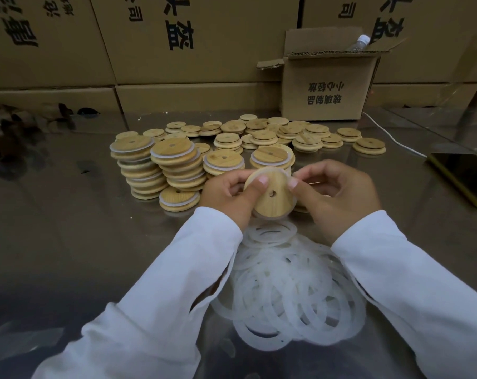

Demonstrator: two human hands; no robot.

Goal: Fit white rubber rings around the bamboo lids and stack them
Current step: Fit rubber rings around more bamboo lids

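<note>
You are holding one lid [272,196] above the table [67,214], tilted so its flat face and small hole are facing you. Your left hand [229,192] is gripping the lid's left side, fingers curled behind it and thumb pressing on the face. Your right hand [338,195] is pinching the right edge, thumb in front and curled fingers behind. A ring [283,170] is showing as a white rim along the lid's upper and lower edges; whether it is seated all the way round cannot be told. Just below your hands, between your white sleeves, the loose rings [292,291] are lying in an overlapping pile on the table. Just beyond your hands the stacks [155,170] of ringed lids are standing side by side, the two on the left tallest. Behind them, bare lids [286,132] are lying scattered, some overlapping. An open box [327,86] is sitting behind those, a bottle [359,42] sticking out of it. A phone [467,179] is lying at the right edge, a white cable [390,135] running to it. Cartons [177,36] are lining the back.
</note>
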